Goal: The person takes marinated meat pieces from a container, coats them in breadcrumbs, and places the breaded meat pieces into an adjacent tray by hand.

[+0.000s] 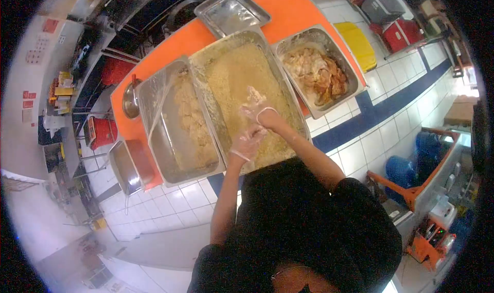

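Both hands wear clear plastic gloves over a deep metal tray (301, 123) of pale yellow breading (231, 77). My right hand (260, 110) is closed on a breaded piece (254, 95) that sticks up past its fingers. Just below and to the left, my left hand (249, 143) is near or touching my right wrist; its fingers look curled, and whether they hold anything cannot be made out. Right of the breading, another metal tray (355, 82) holds raw, marinated meat pieces (321, 79). The left metal tray (159, 133) has coated pieces (194, 120) along its right side.
The trays stand on an orange table (293, 7). An empty-looking metal pan (231, 15) lies at its far edge, a round metal bowl (131, 100) at the left. A wire-handled metal basket (123, 167) sits at the lower left corner. Blue containers (401, 170) stand at the right.
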`<action>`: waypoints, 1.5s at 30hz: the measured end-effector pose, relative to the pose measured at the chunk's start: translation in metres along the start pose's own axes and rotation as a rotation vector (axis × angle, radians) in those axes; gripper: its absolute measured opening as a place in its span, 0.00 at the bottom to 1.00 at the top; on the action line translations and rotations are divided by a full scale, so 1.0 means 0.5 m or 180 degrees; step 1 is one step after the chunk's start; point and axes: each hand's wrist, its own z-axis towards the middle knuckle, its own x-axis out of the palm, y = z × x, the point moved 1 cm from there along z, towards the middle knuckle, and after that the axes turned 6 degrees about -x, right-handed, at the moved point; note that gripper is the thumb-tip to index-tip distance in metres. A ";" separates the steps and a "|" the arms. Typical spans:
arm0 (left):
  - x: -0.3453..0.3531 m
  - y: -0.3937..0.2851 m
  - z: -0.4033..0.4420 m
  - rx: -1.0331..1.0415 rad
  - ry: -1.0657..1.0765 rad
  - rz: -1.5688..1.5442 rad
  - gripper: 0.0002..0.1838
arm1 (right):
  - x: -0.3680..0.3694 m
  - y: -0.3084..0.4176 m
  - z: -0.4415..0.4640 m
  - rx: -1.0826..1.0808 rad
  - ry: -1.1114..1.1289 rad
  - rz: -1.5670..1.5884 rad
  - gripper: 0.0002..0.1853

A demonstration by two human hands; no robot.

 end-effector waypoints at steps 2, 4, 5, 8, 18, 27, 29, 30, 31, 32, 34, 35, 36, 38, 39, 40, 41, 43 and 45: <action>0.017 0.040 0.006 0.0073 -0.0474 0.0352 0.16 | -0.016 0.018 -0.003 0.0253 -0.0056 0.0365 0.24; 0.028 0.086 0.020 0.0164 -0.0959 0.0711 0.18 | -0.056 0.045 -0.001 0.0416 0.0306 0.0505 0.23; 0.031 0.099 0.029 0.0236 -0.0936 -0.0316 0.18 | -0.059 0.048 -0.005 0.0458 0.0500 0.0519 0.23; 0.010 0.050 0.029 0.0136 -0.0871 -0.0379 0.17 | -0.048 0.040 -0.018 0.0302 0.0590 0.0520 0.22; 0.003 0.012 -0.005 0.0813 0.0001 0.0236 0.08 | -0.008 0.011 -0.005 -0.0507 0.0048 -0.0885 0.25; 0.065 0.072 -0.010 0.0108 0.0208 -0.0132 0.09 | 0.049 -0.057 -0.033 -0.0334 -0.0429 0.0433 0.23; 0.049 0.038 -0.020 0.0100 0.0058 -0.0204 0.09 | 0.027 -0.044 -0.034 0.0395 -0.0734 0.1510 0.20; 0.041 0.025 -0.024 0.0078 -0.0098 -0.0291 0.09 | 0.023 -0.060 -0.029 0.0393 -0.0743 0.1491 0.20; 0.043 0.050 -0.019 0.0098 -0.0091 -0.0302 0.09 | 0.022 -0.095 -0.021 0.0004 -0.1112 0.1925 0.21; 0.044 0.093 -0.011 0.0442 -0.0463 -0.0817 0.11 | 0.000 -0.140 0.002 0.0045 -0.1338 0.2142 0.20; 0.024 0.120 -0.022 0.0805 -0.0839 -0.1348 0.13 | -0.077 -0.222 0.048 0.0214 -0.1699 0.2111 0.17; 0.004 0.116 -0.036 0.0459 -0.1011 -0.0324 0.13 | -0.131 -0.259 0.072 0.0368 -0.1818 0.1871 0.15; -0.007 0.118 -0.049 0.0091 -0.1179 0.0697 0.13 | -0.186 -0.302 0.079 0.0430 -0.1738 0.1270 0.14; 0.003 0.152 -0.057 0.0174 -0.1435 0.0936 0.14 | -0.263 -0.380 0.074 0.0372 -0.1138 -0.0504 0.13; 0.012 0.169 -0.060 0.0257 -0.1651 0.1191 0.14 | -0.280 -0.418 0.074 0.0268 -0.0732 -0.1407 0.13; 0.023 0.180 -0.064 0.0281 -0.1692 0.1192 0.14 | -0.282 -0.452 0.085 0.0101 -0.0358 -0.2238 0.12; 0.038 0.185 -0.071 0.0401 -0.1866 0.1649 0.14 | -0.290 -0.433 0.100 -0.0049 -0.0099 -0.2834 0.12; 0.047 0.194 -0.085 0.0503 -0.2039 0.2121 0.15 | -0.292 -0.348 0.137 0.0605 0.0464 -0.2684 0.11; 0.050 0.185 -0.084 0.0030 -0.1907 0.2021 0.15 | -0.284 -0.342 0.167 0.1245 0.1035 -0.2538 0.11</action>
